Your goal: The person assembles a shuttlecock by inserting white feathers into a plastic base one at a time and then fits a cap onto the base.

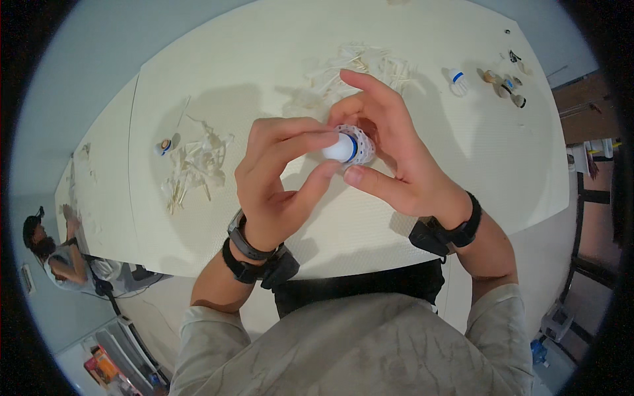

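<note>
A plastic shuttlecock (342,148) with a rounded white head, a blue band and a white lattice skirt is held over the table, in front of my chest. The fingertips and thumb of my left hand (281,175) pinch the head from the left. My right hand (399,152) curls about the skirt from the right, its thumb low by the band and one finger stretched out beyond. The skirt's far side is partly hidden by the right fingers.
Thin white scraps like broken feathers lie in a far pile (360,63) and a left pile (198,162), beside a small banded cork (163,146). Another white shuttlecock (457,80) and several small cork-like pieces (507,87) lie far right. A person (59,257) sits at far left.
</note>
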`<state>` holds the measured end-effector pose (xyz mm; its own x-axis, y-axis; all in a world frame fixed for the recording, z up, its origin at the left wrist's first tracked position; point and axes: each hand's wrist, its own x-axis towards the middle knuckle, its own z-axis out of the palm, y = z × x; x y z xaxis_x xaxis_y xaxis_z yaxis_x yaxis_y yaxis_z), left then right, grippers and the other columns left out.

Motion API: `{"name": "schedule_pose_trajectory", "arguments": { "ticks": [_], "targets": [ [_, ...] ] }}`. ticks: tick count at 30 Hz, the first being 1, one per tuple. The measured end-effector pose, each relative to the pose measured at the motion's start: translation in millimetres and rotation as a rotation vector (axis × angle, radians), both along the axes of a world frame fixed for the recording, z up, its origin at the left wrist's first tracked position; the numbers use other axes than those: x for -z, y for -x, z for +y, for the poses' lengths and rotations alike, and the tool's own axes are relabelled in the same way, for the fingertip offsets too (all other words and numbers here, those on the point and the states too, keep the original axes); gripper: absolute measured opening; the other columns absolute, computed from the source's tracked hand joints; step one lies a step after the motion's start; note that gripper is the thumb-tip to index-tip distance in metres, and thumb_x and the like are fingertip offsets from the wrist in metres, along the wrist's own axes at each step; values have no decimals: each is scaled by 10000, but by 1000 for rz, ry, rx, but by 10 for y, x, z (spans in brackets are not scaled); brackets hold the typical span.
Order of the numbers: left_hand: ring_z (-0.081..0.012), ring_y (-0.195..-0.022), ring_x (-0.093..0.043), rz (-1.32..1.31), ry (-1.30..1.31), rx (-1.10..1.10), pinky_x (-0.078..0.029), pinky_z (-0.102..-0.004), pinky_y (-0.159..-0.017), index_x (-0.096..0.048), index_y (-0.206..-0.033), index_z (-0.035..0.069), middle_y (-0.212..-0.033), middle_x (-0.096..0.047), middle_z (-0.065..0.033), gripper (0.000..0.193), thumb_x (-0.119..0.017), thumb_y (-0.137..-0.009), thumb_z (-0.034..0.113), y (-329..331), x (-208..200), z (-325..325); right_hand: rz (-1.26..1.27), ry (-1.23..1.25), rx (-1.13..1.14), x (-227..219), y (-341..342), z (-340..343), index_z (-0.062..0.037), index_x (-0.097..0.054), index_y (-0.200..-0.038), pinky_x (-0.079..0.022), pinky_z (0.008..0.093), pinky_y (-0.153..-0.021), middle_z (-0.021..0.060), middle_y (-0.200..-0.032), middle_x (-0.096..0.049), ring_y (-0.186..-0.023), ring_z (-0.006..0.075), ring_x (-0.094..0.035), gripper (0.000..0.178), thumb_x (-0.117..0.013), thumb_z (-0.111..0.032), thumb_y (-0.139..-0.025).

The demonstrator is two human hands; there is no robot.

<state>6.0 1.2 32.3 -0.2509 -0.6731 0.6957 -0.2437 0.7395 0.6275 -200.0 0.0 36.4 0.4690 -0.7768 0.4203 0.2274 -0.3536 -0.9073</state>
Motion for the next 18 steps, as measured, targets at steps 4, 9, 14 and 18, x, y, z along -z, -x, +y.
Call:
{"name": "schedule_pose_trajectory", "arguments": {
  "ticks": [4, 9, 14, 18],
  "targets": [
    [-258, -949, -634, 38, -28, 4, -502, -340, -806, -726, -1099, 38, -1093, -716, -111, 380, -818, -735, -19, -2, -23, 24, -7, 1, -8, -14, -22, 15, -65, -176, -1594, -383, 388, -1117, 118, -1262, -488, -1219, 227, -516, 844, -657, 5, -904],
    [-254, -934, -636, 39, -11, -3, -501, -338, -801, -734, -1092, 45, -1088, -720, -103, 375, -824, -733, -16, -18, -36, 14, -3, -11, -21, -22, -19, 9, -66, -177, -1595, -370, 391, -1133, 120, -1285, -485, -1245, 231, -510, 835, -648, 12, -909],
    [-251, -934, -636, -3, 36, -22, -497, -334, -796, -748, -1096, 62, -1082, -721, -93, 385, -831, -726, -7, -5, -49, -5, 4, -2, -7, 0, -17, -3, -67, -183, -1597, -366, 393, -1140, 122, -1307, -482, -1260, 229, -506, 841, -658, 10, -907],
    [-246, -937, -636, 6, 29, -7, -499, -334, -794, -750, -1097, 64, -1085, -721, -92, 392, -833, -721, -8, -13, -40, 3, 18, 20, -11, -13, -19, 10, -63, -186, -1596, -362, 395, -1145, 123, -1311, -482, -1263, 227, -504, 837, -661, 5, -911]
  ]
}}
